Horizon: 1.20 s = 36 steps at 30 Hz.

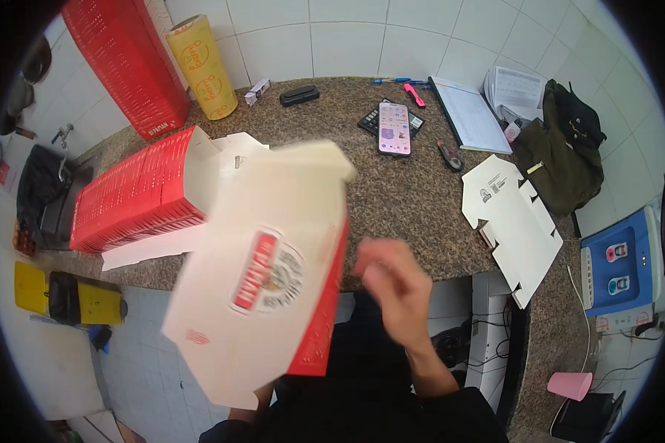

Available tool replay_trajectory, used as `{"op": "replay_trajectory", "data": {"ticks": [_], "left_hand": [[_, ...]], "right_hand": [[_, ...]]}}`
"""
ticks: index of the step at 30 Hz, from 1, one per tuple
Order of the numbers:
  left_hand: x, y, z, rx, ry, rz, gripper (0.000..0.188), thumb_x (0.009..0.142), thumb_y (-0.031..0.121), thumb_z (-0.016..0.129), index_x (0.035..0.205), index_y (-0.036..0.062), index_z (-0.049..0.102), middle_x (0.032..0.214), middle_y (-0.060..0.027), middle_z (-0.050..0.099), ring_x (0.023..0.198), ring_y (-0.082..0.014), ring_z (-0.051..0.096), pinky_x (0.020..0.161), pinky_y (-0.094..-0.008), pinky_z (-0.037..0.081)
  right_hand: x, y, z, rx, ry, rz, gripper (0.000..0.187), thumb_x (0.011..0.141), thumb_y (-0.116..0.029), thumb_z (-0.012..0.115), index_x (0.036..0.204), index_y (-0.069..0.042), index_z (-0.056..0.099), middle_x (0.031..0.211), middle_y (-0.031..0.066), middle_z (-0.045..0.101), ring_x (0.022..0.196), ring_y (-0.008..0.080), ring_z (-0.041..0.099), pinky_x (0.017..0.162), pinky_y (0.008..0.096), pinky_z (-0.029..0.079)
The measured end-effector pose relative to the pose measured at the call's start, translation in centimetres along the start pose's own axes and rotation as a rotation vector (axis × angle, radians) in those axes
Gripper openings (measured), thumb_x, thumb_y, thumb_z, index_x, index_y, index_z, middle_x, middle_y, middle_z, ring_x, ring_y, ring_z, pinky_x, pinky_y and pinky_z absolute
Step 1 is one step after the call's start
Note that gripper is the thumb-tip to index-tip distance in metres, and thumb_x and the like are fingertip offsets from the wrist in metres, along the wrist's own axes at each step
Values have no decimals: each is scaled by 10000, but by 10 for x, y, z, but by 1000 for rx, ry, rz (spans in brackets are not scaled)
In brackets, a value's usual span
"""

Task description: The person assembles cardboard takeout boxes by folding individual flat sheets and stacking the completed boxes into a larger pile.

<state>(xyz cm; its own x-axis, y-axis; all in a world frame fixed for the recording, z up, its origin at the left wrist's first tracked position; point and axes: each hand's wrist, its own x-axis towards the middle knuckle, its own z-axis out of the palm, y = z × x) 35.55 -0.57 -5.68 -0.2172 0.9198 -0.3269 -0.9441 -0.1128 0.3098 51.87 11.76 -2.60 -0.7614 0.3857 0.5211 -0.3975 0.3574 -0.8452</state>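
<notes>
A white and red cardboard box (222,295), partly folded and with a red printed emblem, is held up in front of me, its upper end blurred by motion. My left forearm (247,416) goes up behind it, and the hand itself is hidden by the cardboard. Just right of the box my right hand (400,295) is raised at the counter's front edge. Its fingers look bent but are smeared by motion, and no object shows in them. Behind the held box, a stack of nested red boxes (140,192) lies on its side along the counter.
On the speckled counter (421,196) stand a tall red stack (129,66) and a yellow film roll (203,66). Phone (394,129), clipboard (471,114) and dark green bag (565,151) lie farther back. Flat white cardboard blanks (513,229) overhang the right inner edge, near a blue device (622,262).
</notes>
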Motion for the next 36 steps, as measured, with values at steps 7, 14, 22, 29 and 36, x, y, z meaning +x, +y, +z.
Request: {"op": "replay_trajectory", "data": {"ticks": [7, 14, 22, 29, 36], "left_hand": [[1, -3, 20, 222, 251, 0, 207, 983, 285, 624, 1011, 81, 615, 1016, -96, 680, 800, -193, 681, 703, -313, 562], [6, 8, 20, 486, 155, 33, 236, 983, 328, 619, 1042, 100, 611, 1041, -113, 677, 771, -179, 700, 644, -290, 563], [15, 23, 16, 668, 76, 107, 277, 986, 366, 612, 984, 90, 632, 996, -98, 693, 751, -136, 689, 637, -260, 540], [19, 33, 27, 739, 79, 50, 322, 985, 365, 605, 909, 59, 669, 830, -64, 692, 672, -128, 671, 614, -255, 525], [32, 30, 23, 754, 108, 116, 311, 1003, 331, 608, 950, 34, 682, 754, -53, 687, 645, -107, 659, 583, -248, 511]], "right_hand": [[-2, 40, -3, 569, 32, 457, 119, 911, -49, 697, 965, 55, 722, 971, 85, 706, 968, 166, 657, 1027, 349, 455], [-1, 35, -35, 348, -162, 384, 275, 734, -44, 835, 1001, -10, 778, 936, 94, 716, 895, 170, 654, 829, 310, 505], [1, 26, -36, 237, -32, 358, 356, 754, -148, 820, 1056, 30, 763, 844, 124, 652, 881, 218, 648, 780, 331, 507], [-1, 69, -36, 650, -2, 72, 326, 732, -118, 855, 958, 79, 725, 916, 164, 654, 895, 234, 634, 772, 331, 536], [12, 20, -18, 255, 173, 272, 139, 833, -44, 773, 927, 55, 750, 839, 146, 678, 730, 188, 634, 636, 286, 486]]}}
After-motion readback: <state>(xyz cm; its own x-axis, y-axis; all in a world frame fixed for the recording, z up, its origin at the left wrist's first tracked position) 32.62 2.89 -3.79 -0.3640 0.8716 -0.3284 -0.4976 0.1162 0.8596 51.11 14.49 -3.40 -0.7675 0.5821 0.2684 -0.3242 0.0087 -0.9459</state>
